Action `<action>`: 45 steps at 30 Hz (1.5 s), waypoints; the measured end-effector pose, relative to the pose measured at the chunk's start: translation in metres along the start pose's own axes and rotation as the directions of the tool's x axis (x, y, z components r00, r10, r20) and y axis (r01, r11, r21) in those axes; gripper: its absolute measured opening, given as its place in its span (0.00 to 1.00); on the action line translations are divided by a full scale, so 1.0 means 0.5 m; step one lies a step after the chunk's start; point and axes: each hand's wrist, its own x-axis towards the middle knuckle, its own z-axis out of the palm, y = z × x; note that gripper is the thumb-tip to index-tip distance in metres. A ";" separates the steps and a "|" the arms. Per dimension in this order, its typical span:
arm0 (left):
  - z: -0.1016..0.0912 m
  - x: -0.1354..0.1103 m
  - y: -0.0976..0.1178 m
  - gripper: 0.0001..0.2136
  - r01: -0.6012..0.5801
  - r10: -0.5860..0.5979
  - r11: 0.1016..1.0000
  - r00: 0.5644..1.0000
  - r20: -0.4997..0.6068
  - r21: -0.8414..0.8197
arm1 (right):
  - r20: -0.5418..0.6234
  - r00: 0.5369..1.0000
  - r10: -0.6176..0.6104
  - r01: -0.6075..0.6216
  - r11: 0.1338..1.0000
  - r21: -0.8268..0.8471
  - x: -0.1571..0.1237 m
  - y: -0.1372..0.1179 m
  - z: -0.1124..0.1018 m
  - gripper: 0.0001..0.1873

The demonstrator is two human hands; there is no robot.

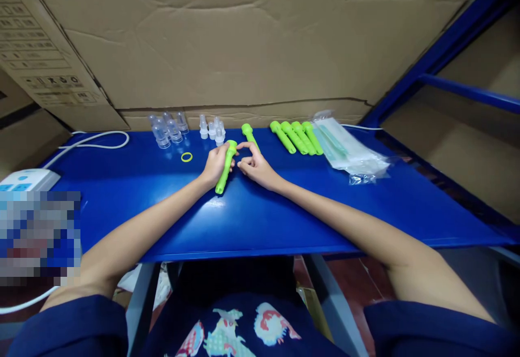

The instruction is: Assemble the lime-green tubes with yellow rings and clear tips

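On the blue table [179, 227], a yellow ring [187, 157] lies flat, and everything else can be placed from it. Just to the right of the ring, the left hand [215, 166] is closed round a green torch-shaped piece [226, 167], its fingers wrapped behind the shaft and their tips showing on the far side. The piece slants, wide head pointing away from the person and narrow end toward the table's front edge. Farther right of the ring, the right hand [259, 168] is half open, its forefinger stretched to the wide head and its thumb parted from it (whether the fingertip actually presses the plastic, I cannot tell). Beyond that hand, to the right of the ring and a little behind it, lies a loose green piece [247, 130], partly covered by the fingers. Well to the right of the ring come four green pieces [294, 138] side by side, slanting alike, and past them a clear plastic packet [368, 157] with white and pale green contents. Behind the ring and slightly left stands a cluster of clear cylinders [174, 131]; behind it and slightly right, a few small white-based clear nozzles [203, 127]. Well to the left of the ring are a looped white cable [128, 140] and a white power strip [38, 178].
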 end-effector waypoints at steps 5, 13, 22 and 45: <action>0.001 0.001 -0.003 0.15 -0.010 0.009 0.999 1.000 -0.029 -0.032 | 0.006 1.000 -0.004 0.004 1.000 -0.004 0.008 0.008 0.001 0.24; 0.003 -0.008 0.002 0.14 -0.013 0.010 0.999 0.999 -0.048 -0.051 | 0.002 0.999 -0.043 0.043 0.999 -0.018 0.012 0.011 0.002 0.23; 0.002 0.001 -0.007 0.11 -0.056 0.054 0.997 0.998 -0.044 -0.049 | 0.006 0.999 -0.047 0.047 0.999 -0.026 0.011 0.009 0.000 0.24; 0.024 0.048 -0.018 0.08 -0.445 0.441 0.895 0.894 -0.073 -0.035 | -0.119 0.980 -0.157 0.150 0.987 -0.064 0.033 -0.001 0.014 0.13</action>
